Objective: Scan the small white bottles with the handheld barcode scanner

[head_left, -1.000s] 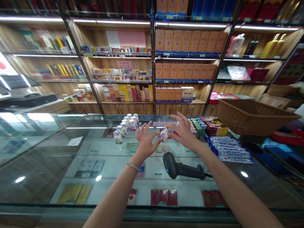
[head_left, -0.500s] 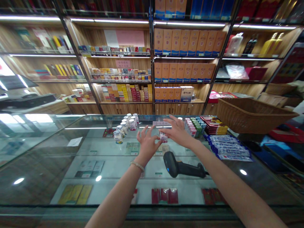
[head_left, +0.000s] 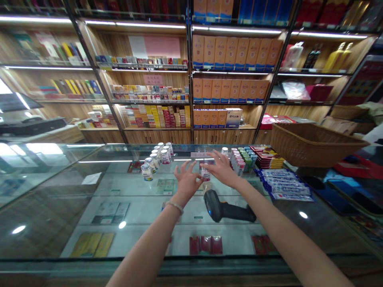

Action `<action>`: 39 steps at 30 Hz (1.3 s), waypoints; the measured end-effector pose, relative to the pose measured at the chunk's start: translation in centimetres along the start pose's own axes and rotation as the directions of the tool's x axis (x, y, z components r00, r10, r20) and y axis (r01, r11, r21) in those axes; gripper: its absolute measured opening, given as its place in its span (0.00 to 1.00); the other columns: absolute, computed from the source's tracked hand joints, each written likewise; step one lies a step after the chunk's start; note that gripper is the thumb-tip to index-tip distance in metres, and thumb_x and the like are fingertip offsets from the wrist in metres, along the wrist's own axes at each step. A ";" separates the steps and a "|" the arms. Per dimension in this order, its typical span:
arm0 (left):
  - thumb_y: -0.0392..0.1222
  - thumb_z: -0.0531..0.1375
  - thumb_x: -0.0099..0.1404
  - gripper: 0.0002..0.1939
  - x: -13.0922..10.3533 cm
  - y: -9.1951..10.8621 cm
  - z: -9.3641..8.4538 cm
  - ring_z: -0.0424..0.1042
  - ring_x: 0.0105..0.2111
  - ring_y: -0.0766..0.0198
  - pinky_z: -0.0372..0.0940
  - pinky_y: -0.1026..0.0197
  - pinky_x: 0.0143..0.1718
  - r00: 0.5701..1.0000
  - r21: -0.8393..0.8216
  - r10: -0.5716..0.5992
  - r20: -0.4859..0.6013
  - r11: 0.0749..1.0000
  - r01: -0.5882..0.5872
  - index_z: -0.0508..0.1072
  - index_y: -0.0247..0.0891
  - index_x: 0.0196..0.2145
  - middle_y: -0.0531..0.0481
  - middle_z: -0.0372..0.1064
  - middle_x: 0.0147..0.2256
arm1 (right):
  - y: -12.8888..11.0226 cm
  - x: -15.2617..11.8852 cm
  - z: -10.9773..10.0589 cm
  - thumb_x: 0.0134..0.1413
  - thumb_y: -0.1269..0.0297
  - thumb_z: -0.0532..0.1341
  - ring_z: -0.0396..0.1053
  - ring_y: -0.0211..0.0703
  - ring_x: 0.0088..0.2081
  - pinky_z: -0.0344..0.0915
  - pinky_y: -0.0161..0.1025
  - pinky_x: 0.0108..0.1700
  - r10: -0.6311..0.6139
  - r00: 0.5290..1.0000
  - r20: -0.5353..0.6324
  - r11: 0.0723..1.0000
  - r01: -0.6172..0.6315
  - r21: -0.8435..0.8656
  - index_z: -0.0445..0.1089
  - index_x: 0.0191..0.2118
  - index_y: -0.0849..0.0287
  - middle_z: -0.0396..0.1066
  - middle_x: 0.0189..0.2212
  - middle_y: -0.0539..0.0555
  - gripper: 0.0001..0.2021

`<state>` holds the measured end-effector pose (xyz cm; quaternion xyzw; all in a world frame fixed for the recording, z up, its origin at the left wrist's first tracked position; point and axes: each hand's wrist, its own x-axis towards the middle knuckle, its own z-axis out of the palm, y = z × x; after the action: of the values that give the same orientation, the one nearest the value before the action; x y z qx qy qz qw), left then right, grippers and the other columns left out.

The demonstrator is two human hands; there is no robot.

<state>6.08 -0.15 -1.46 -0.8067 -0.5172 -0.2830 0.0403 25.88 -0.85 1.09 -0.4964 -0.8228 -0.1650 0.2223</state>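
Over the glass counter, a small jar with a white top and pink-and-white label stands between my hands. My left hand pinches its lower left side with thumb and forefinger, the other fingers spread upward. My right hand holds the jar's upper right side with its fingertips, partly covering the top. Just nearer to me lies a black barcode scanner with a small blue light. To the left, similar jars stand in rows. Another white-topped jar shows behind my right hand.
Pink, green and blue small packs stand right of my right hand, beside stacked red-yellow packs. Blue-white sachets lie nearer, below a wicker basket. A white paper lies left. Boxed goods fill the wooden shelves behind.
My right hand has come down slightly, uncovering more of the jar behind it. Both hands stay on the held jar. The whole view has shifted a little.
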 end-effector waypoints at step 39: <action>0.45 0.67 0.60 0.04 9.1 5.2 3.9 0.53 0.68 0.41 0.41 0.28 0.66 0.971 -0.028 0.231 0.063 0.973 -0.230 0.82 0.45 0.31 0.44 0.61 0.67 | 7.0 -2.1 -2.2 0.56 0.58 0.68 0.47 0.62 0.70 0.39 0.68 0.67 0.215 0.966 -0.145 0.962 -0.235 -0.140 0.79 0.46 0.49 0.57 0.69 0.61 0.12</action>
<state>14.92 6.23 0.95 -0.8705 -0.4183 -0.2550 0.0476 33.38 -0.35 2.13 -0.5910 -0.7296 -0.2339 0.2525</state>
